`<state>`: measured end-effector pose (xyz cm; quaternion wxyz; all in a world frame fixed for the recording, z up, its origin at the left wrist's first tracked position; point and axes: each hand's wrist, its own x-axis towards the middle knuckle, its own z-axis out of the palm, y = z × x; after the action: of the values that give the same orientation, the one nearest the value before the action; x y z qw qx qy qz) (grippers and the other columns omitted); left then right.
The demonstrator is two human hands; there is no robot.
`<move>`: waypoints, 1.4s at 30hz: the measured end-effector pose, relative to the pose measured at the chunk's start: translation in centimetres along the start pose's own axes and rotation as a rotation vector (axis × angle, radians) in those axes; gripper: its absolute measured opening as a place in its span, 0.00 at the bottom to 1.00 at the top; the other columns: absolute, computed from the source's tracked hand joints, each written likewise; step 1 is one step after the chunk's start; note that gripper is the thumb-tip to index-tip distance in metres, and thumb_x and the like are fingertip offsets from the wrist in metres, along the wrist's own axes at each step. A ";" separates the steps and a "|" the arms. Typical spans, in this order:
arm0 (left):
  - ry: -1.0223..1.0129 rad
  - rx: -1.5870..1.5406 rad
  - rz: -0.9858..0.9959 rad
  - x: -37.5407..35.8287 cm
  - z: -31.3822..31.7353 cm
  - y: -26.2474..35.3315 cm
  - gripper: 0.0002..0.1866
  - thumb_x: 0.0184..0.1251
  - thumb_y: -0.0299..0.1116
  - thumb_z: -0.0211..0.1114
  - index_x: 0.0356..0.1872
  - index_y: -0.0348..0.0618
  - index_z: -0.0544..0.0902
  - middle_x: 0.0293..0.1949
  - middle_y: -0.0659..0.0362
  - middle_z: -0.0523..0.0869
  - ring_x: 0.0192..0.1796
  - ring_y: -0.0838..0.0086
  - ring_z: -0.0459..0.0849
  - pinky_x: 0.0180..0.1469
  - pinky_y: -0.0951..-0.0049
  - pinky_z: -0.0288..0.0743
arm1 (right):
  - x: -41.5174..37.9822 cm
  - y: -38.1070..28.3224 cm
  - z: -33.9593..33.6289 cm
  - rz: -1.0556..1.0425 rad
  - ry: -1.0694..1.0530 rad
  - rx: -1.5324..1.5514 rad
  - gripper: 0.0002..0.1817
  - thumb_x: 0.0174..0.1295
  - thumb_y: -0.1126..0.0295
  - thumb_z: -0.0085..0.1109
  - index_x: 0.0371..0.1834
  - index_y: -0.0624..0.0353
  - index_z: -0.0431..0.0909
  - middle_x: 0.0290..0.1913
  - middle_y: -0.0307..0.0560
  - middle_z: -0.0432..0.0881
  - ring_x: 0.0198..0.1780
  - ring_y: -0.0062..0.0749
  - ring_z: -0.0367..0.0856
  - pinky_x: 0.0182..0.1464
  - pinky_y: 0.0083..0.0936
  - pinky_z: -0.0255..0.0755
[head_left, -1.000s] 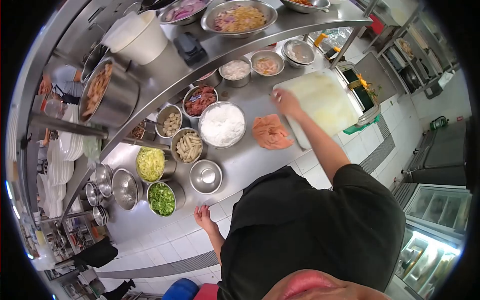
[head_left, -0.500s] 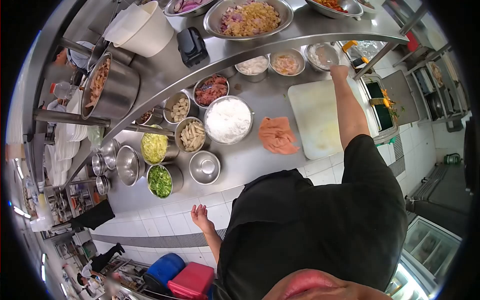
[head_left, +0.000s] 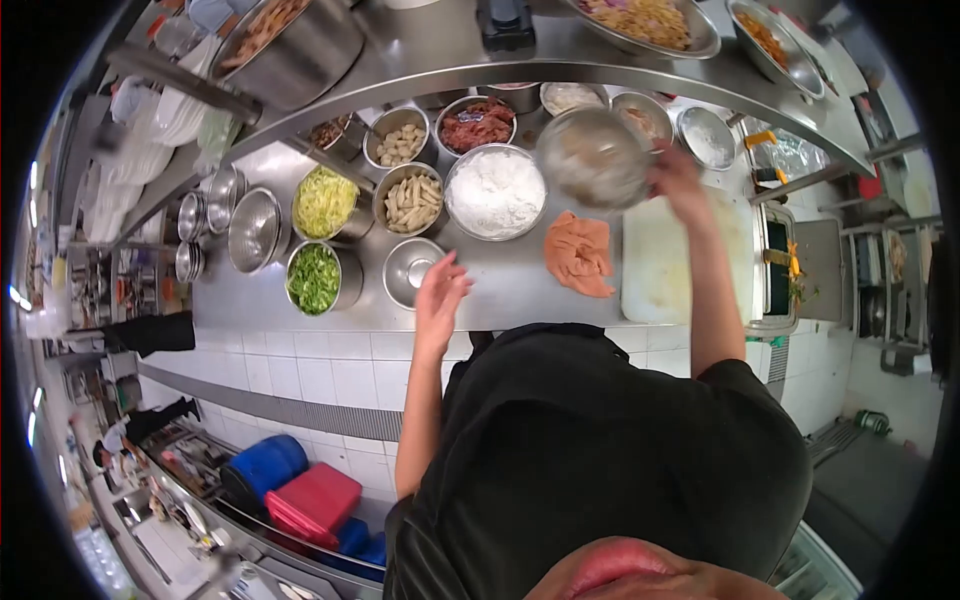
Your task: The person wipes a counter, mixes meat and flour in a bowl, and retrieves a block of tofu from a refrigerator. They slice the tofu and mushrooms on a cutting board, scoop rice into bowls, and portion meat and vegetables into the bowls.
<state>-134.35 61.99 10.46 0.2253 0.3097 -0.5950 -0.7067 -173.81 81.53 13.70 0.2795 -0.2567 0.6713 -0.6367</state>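
A metal bowl [head_left: 594, 158], blurred by motion, hangs above the counter with my right hand [head_left: 680, 185] gripping its right rim. Something pale shows in the bowl, too smeared to make out. My left hand [head_left: 441, 290] is raised with fingers apart, just right of an empty small metal bowl [head_left: 411, 272]. Behind that hand stands a bowl of white powder [head_left: 496, 192]. An orange cloth [head_left: 579, 254] lies crumpled between the powder and a white cutting board [head_left: 675, 265], which is partly under my right forearm.
Metal containers hold shredded yellow-green vegetable [head_left: 325, 202], chopped greens [head_left: 313, 279], pale pieces [head_left: 413, 202] and red meat [head_left: 477, 125]. A raised metal shelf [head_left: 560, 72] crosses above the counter's back. Right of the board is a green-lined bin [head_left: 776, 250]. A person [head_left: 120, 430] is far left.
My right hand has come back from the far right of the counter with a metal bowl. My left hand has risen from below the counter edge to beside the small bowl. The view has shifted.
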 end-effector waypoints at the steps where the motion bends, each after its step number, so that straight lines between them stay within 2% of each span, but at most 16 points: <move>1: 0.014 -0.010 0.001 0.5 1.6 0.9 0.21 0.74 0.29 0.62 0.65 0.36 0.73 0.53 0.55 0.81 0.53 0.70 0.82 0.54 0.70 0.79 | -0.5 -1.5 4.3 0.108 -0.153 -0.105 0.27 0.57 0.75 0.59 0.63 0.61 0.71 0.40 0.43 0.81 0.35 0.26 0.82 0.30 0.23 0.79; 3: 0.060 -0.491 -0.161 1.1 3.3 1.7 0.26 0.69 0.24 0.61 0.68 0.40 0.69 0.58 0.54 0.80 0.58 0.69 0.80 0.58 0.67 0.76 | -1.2 -0.4 11.4 0.053 -0.421 -0.194 0.26 0.58 0.73 0.62 0.61 0.60 0.72 0.39 0.43 0.81 0.36 0.25 0.81 0.36 0.24 0.77; 7: 0.371 -0.295 -0.178 -0.4 -1.1 -3.2 0.35 0.54 0.15 0.54 0.69 0.38 0.67 0.61 0.53 0.78 0.62 0.63 0.78 0.64 0.66 0.70 | 3.5 0.6 18.3 0.031 -0.795 -0.400 0.21 0.60 0.60 0.68 0.53 0.58 0.79 0.37 0.46 0.83 0.39 0.31 0.83 0.42 0.31 0.77; 9: 0.423 -0.342 -0.175 -2.4 -3.3 -3.8 0.35 0.54 0.15 0.55 0.69 0.37 0.66 0.61 0.53 0.78 0.62 0.63 0.77 0.65 0.65 0.70 | 10.3 1.7 20.5 -0.312 -0.506 -0.737 0.23 0.62 0.56 0.69 0.52 0.61 0.80 0.38 0.45 0.85 0.37 0.33 0.81 0.42 0.32 0.76; 10: 0.461 -0.388 -0.169 -3.2 -4.1 -4.2 0.35 0.54 0.15 0.55 0.69 0.37 0.66 0.62 0.52 0.77 0.63 0.62 0.77 0.65 0.64 0.70 | 14.2 3.1 21.3 -0.402 -0.406 -0.812 0.23 0.61 0.56 0.69 0.53 0.60 0.81 0.44 0.50 0.87 0.42 0.38 0.85 0.45 0.33 0.78; 12: 0.507 -0.431 -0.148 -4.6 -4.5 -3.2 0.37 0.52 0.15 0.55 0.69 0.36 0.65 0.61 0.51 0.78 0.62 0.64 0.77 0.65 0.67 0.70 | 20.6 6.2 23.8 -0.386 -0.364 -1.087 0.27 0.54 0.58 0.73 0.58 0.52 0.82 0.55 0.56 0.85 0.54 0.47 0.84 0.56 0.39 0.77; 18: 0.594 -0.405 -0.097 -7.2 -6.5 -4.4 0.38 0.51 0.14 0.54 0.70 0.37 0.63 0.62 0.50 0.77 0.63 0.64 0.77 0.66 0.66 0.70 | 22.8 9.8 28.9 -0.221 -0.501 -1.324 0.21 0.50 0.65 0.72 0.50 0.45 0.85 0.52 0.55 0.85 0.58 0.48 0.81 0.60 0.40 0.74; 21: 0.569 -0.427 -0.086 -7.0 -7.1 -4.0 0.38 0.51 0.14 0.53 0.70 0.37 0.63 0.61 0.50 0.77 0.63 0.63 0.77 0.65 0.65 0.71 | 25.7 10.7 27.7 -0.356 -0.676 -1.184 0.15 0.44 0.70 0.72 0.39 0.53 0.86 0.42 0.50 0.88 0.47 0.44 0.86 0.52 0.37 0.78; 24: 0.544 -0.441 -0.128 -5.6 -7.4 -3.2 0.39 0.52 0.15 0.54 0.71 0.39 0.62 0.60 0.50 0.78 0.61 0.64 0.79 0.58 0.67 0.77 | 26.4 9.3 26.5 -0.381 -0.527 -1.146 0.15 0.44 0.70 0.71 0.39 0.54 0.87 0.41 0.52 0.88 0.45 0.44 0.86 0.51 0.35 0.78; 26: 0.482 -0.437 -0.215 -4.1 -7.4 -2.2 0.39 0.53 0.16 0.54 0.72 0.42 0.62 0.59 0.52 0.78 0.57 0.66 0.80 0.46 0.71 0.81 | 27.1 8.5 25.5 -0.294 -0.546 -1.148 0.17 0.45 0.70 0.71 0.42 0.54 0.87 0.41 0.50 0.89 0.44 0.42 0.87 0.51 0.33 0.78; 27: 0.440 -0.428 -0.240 -3.1 -7.7 -2.9 0.39 0.54 0.17 0.54 0.72 0.45 0.61 0.58 0.52 0.77 0.52 0.68 0.82 0.38 0.73 0.81 | 27.3 8.1 25.0 -0.242 -0.486 -1.056 0.15 0.47 0.70 0.70 0.42 0.54 0.87 0.40 0.49 0.88 0.43 0.37 0.86 0.49 0.32 0.78; 30: 0.358 -0.325 -0.180 0.7 -6.9 -2.4 0.39 0.56 0.18 0.55 0.73 0.47 0.60 0.59 0.53 0.77 0.49 0.69 0.83 0.37 0.72 0.82 | 26.7 4.9 24.1 -0.062 -0.398 -0.977 0.14 0.55 0.65 0.68 0.46 0.54 0.86 0.40 0.39 0.89 0.41 0.26 0.84 0.49 0.26 0.76; 32: 0.313 -0.301 -0.190 3.4 -6.1 -1.2 0.39 0.56 0.19 0.55 0.74 0.49 0.59 0.59 0.53 0.77 0.50 0.67 0.84 0.38 0.71 0.83 | 29.9 7.7 21.9 -0.203 -0.278 -0.422 0.15 0.62 0.61 0.67 0.49 0.53 0.85 0.44 0.35 0.87 0.44 0.22 0.83 0.51 0.24 0.76; 34: 0.270 -0.280 -0.197 6.2 -4.9 0.4 0.40 0.57 0.20 0.55 0.75 0.51 0.57 0.60 0.52 0.76 0.50 0.66 0.84 0.38 0.70 0.84 | 33.5 9.4 19.5 -0.178 -0.318 -0.676 0.16 0.66 0.57 0.65 0.52 0.53 0.85 0.48 0.33 0.86 0.47 0.21 0.82 0.54 0.23 0.74; 38: 0.198 -0.320 -0.191 11.1 -2.8 1.5 0.41 0.58 0.20 0.54 0.76 0.53 0.55 0.60 0.52 0.76 0.51 0.66 0.84 0.40 0.67 0.86 | 23.5 -1.4 21.8 -0.139 -0.479 -0.200 0.16 0.68 0.58 0.64 0.53 0.54 0.81 0.45 0.36 0.85 0.48 0.23 0.82 0.50 0.23 0.77; 42: 0.175 -0.388 -0.159 11.7 -1.8 1.8 0.42 0.56 0.18 0.54 0.75 0.55 0.56 0.59 0.53 0.77 0.48 0.68 0.84 0.41 0.65 0.87 | 13.8 -6.3 26.5 -0.102 -0.685 -0.105 0.16 0.69 0.58 0.63 0.54 0.55 0.78 0.43 0.38 0.83 0.49 0.24 0.83 0.47 0.23 0.79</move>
<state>-141.47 52.34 10.07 0.2749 0.3666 -0.4000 -0.7938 -165.12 52.62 18.47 0.4426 -0.5026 0.5566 -0.4916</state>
